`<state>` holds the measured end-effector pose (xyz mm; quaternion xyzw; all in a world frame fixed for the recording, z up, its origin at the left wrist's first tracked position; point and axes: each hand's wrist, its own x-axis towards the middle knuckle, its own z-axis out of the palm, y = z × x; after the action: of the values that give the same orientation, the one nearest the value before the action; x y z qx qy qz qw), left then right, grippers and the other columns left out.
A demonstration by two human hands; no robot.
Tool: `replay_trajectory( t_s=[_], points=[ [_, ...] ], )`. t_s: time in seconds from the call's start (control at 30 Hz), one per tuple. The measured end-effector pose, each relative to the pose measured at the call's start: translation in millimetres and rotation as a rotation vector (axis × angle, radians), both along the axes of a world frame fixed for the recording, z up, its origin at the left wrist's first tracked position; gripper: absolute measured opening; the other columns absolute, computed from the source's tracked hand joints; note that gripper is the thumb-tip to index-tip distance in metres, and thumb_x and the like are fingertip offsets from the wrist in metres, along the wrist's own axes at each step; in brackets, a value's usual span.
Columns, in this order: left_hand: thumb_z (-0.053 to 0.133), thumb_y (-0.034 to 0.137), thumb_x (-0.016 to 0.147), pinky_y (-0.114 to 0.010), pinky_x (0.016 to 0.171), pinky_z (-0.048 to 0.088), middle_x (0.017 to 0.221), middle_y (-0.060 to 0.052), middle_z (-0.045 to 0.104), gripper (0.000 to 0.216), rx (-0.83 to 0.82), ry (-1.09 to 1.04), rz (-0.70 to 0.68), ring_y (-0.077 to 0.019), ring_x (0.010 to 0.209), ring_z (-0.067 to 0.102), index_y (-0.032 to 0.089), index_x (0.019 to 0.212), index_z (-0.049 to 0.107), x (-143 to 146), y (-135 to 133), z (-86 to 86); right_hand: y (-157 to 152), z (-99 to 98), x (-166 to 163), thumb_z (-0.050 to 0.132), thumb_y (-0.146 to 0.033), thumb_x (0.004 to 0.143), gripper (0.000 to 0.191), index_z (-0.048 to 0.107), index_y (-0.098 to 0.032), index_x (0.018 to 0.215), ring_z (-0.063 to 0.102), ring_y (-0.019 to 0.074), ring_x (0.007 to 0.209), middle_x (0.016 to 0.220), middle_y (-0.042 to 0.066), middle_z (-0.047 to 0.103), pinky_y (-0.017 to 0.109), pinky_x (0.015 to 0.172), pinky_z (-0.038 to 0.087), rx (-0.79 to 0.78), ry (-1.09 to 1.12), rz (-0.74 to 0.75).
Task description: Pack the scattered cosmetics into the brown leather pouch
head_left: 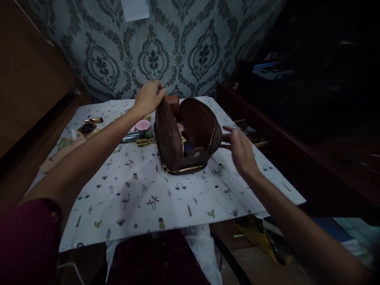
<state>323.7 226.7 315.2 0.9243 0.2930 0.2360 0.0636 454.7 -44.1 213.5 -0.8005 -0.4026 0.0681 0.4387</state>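
Note:
A brown zippered cosmetic bag (169, 138) stands on the table with its mouth spread wide and its gold zips showing. Some items lie inside it, among them something pink and something dark blue, too dim to make out. My left hand (149, 97) is closed over the top of the bag's left side. At the bag's right side is my right hand (241, 150), its fingers stretched out and apart toward the outer wall; whether they touch it I cannot tell. Left of the bag lie a round pink case (143, 125), a gold tube (145, 141) and a dark clear tube (132, 137).
A white printed sheet (142, 213) covers the table. Farther left are a black-and-gold tube (93, 120) and a round black compact (87, 128). Dark wooden furniture (261, 122) borders the right side, a brown panel (32, 59) the left, and a patterned wall (178, 51) the back.

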Motion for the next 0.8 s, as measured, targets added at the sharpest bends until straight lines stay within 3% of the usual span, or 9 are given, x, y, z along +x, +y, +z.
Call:
replay_trajectory(
  t_s=[0.07,0.13,0.23,0.3,0.37,0.43,0.5,0.67,0.8],
  points=[
    [0.037,0.033,0.101,-0.042,0.100,0.046,0.112,-0.010,0.066,0.030,0.070,-0.121,-0.066,-0.0258,0.117,0.057,0.024,0.113,0.063,-37.2,-32.8,-18.8,-30.0,-31.5,-10.8,0.030,-0.054,0.100,0.063,0.047,-0.008,0.140,0.059,0.0315,0.126,0.137,0.023,0.060,0.047,0.104,0.047,-0.172,-0.202,0.034],
    [0.033,0.031,0.102,-0.045,0.095,0.048,0.106,-0.012,0.067,0.032,0.098,-0.126,-0.207,-0.0262,0.108,0.060,0.022,0.108,0.064,-80.2,-73.0,-48.2,-54.9,-59.0,-20.9,0.035,-0.052,0.098,0.066,0.046,-0.005,0.143,0.047,0.0345,0.139,0.147,0.025,0.051,0.054,0.114,0.037,-0.347,-0.423,0.129],
    [0.038,0.031,0.100,-0.045,0.085,0.054,0.090,-0.008,0.071,0.030,0.074,0.095,-0.611,-0.0249,0.090,0.066,0.026,0.101,0.068,-135.1,-128.4,-101.3,-74.1,-79.6,-29.8,0.031,-0.046,0.101,0.062,0.041,-0.007,0.149,0.038,0.0312,0.146,0.155,0.021,0.044,0.055,0.117,0.032,-0.491,-0.620,0.160],
    [0.044,0.043,0.098,-0.048,0.097,0.053,0.120,-0.010,0.071,0.036,0.040,0.225,-0.787,-0.0280,0.111,0.065,0.028,0.124,0.063,-156.6,-151.9,-129.8,-76.4,-80.4,-31.8,0.030,-0.044,0.102,0.062,0.039,-0.009,0.151,0.037,0.0295,0.147,0.156,0.019,0.043,0.054,0.117,0.033,-0.526,-0.653,0.149],
    [0.045,0.055,0.097,-0.050,0.115,0.040,0.150,-0.012,0.052,0.056,0.003,0.318,-0.794,-0.0292,0.138,0.049,0.024,0.144,0.049,-166.2,-163.1,-146.3,-74.8,-77.2,-32.9,0.029,-0.045,0.102,0.062,0.039,-0.010,0.152,0.037,0.0293,0.147,0.156,0.019,0.043,0.054,0.117,0.033,-0.527,-0.649,0.135],
    [0.043,0.059,0.098,-0.051,0.124,0.027,0.161,-0.013,0.035,0.067,-0.034,0.380,-0.773,-0.0275,0.150,0.032,0.021,0.153,0.037,-168.5,-165.5,-152.1,-72.9,-74.3,-33.8,0.030,-0.046,0.102,0.062,0.040,-0.011,0.152,0.036,0.0293,0.147,0.156,0.019,0.043,0.054,0.118,0.031,-0.523,-0.631,0.111],
    [0.042,0.059,0.099,-0.053,0.125,0.023,0.163,-0.014,0.030,0.069,-0.054,0.413,-0.768,-0.0261,0.153,0.026,0.020,0.154,0.033,-168.6,-164.1,-151.3,-72.7,-72.8,-34.1,0.030,-0.048,0.101,0.063,0.041,-0.010,0.151,0.035,0.0295,0.148,0.157,0.018,0.042,0.055,0.118,0.030,-0.529,-0.604,0.082],
    [0.047,0.051,0.100,-0.051,0.124,0.026,0.160,-0.013,0.037,0.058,-0.041,0.407,-0.750,-0.0243,0.151,0.031,0.022,0.149,0.041,-172.1,-162.6,-145.8,-87.5,-70.0,-31.6,0.032,-0.047,0.100,0.060,0.051,-0.008,0.142,0.041,0.0335,0.144,0.152,0.021,0.047,0.057,0.115,0.033,-0.484,-0.521,-0.011],
    [0.051,0.044,0.099,-0.051,0.122,0.030,0.156,-0.012,0.045,0.049,-0.031,0.364,-0.737,-0.0243,0.148,0.037,0.023,0.143,0.049,-173.1,-163.5,-148.1,-129.4,-84.4,-50.7,0.038,-0.040,0.098,0.051,0.057,-0.010,0.134,0.050,0.0358,0.134,0.141,0.024,0.055,0.056,0.110,0.041,-0.237,-0.455,-0.191]
  ],
)
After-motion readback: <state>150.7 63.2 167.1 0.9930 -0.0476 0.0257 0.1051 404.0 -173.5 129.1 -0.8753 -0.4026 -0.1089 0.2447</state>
